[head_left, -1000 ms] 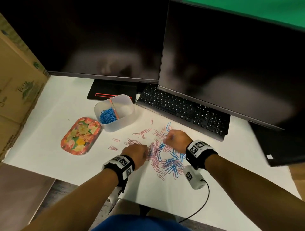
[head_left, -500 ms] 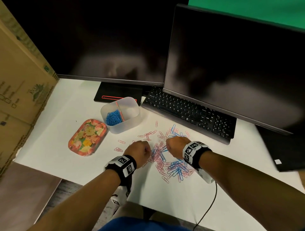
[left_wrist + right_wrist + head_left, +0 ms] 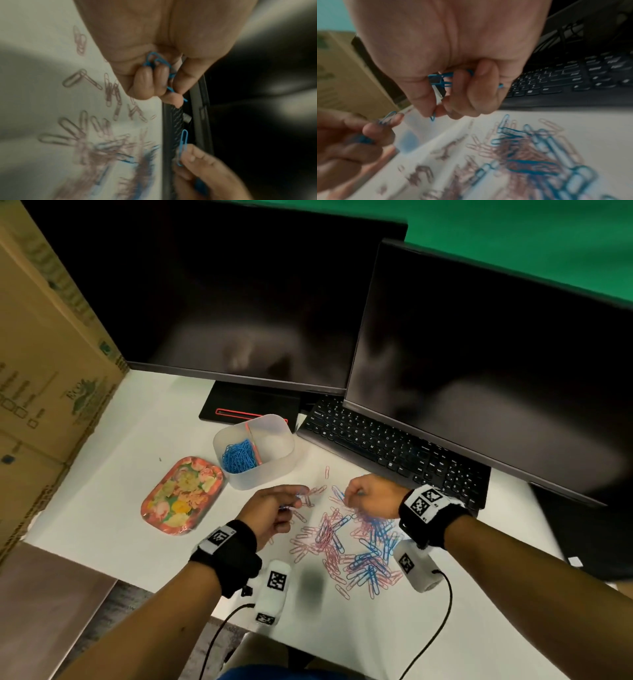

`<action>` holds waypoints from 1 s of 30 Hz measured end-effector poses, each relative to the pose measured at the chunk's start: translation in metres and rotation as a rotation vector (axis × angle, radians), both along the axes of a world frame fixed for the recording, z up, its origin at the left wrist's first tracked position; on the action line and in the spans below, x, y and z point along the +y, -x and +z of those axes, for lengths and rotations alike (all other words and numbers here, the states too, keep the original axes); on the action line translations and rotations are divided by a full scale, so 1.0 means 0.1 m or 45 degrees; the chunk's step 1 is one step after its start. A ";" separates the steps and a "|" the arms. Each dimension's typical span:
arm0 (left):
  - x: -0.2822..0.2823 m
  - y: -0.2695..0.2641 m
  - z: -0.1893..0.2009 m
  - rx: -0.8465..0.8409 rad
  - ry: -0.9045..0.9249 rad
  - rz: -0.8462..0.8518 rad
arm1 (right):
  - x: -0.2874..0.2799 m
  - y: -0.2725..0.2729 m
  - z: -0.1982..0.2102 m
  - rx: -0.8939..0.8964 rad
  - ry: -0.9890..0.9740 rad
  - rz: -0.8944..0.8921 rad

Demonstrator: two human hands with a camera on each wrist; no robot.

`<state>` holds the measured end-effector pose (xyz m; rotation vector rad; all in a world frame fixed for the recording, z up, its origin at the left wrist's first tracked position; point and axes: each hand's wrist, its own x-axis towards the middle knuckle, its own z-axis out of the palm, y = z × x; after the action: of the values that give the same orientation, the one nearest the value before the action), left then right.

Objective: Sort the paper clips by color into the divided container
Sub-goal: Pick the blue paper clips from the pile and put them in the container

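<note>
- Currently, left hand [image 3: 154, 54] fingers [image 3: 145, 81] curl around thin blue wire clips [image 3: 157, 62].
- Right hand [image 3: 453, 60] likewise grips blue clips, pinching one at its tips.
- Pink and blue clips [image 3: 349, 546] lie heaped on the white tabletop [image 3: 113, 474].
- Translucent rounded container [image 3: 274, 470] holds blue clips in its left compartment.

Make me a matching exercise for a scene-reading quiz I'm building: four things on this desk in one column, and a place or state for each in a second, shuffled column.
Things:
1. divided container
2. flowered tray
3. keyboard
4. left hand

Places or states:
A. partly under the right-hand monitor
B. pinching blue paper clips
C. holds a heap of blue clips in its left compartment
D. flat on the white surface, left of the container

Pairs: 1-C, 2-D, 3-A, 4-B
</note>
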<state>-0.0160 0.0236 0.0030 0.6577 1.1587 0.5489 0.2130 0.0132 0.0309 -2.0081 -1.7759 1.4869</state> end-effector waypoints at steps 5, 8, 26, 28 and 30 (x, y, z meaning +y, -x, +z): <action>0.18 0.14 0.29 -0.361 0.173 0.290 | 0.34 0.49 0.19 0.359 0.129 -0.299; 0.41 0.31 0.42 -0.343 0.125 0.439 | 0.61 0.86 0.33 0.324 0.111 -0.208; 1.03 0.57 0.60 0.347 -0.037 0.517 | 1.23 1.69 0.51 0.014 -0.058 -0.058; 1.00 0.54 0.62 0.367 -0.123 0.457 | 1.15 1.61 0.60 0.126 -0.031 -0.027; 0.91 0.46 0.65 0.359 -0.244 0.360 | 1.11 1.43 0.55 0.471 0.083 -0.224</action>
<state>-0.0616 0.1149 0.0676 0.7575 1.4887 0.8337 0.0698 0.1238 0.0859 -1.7197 -1.3863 1.7383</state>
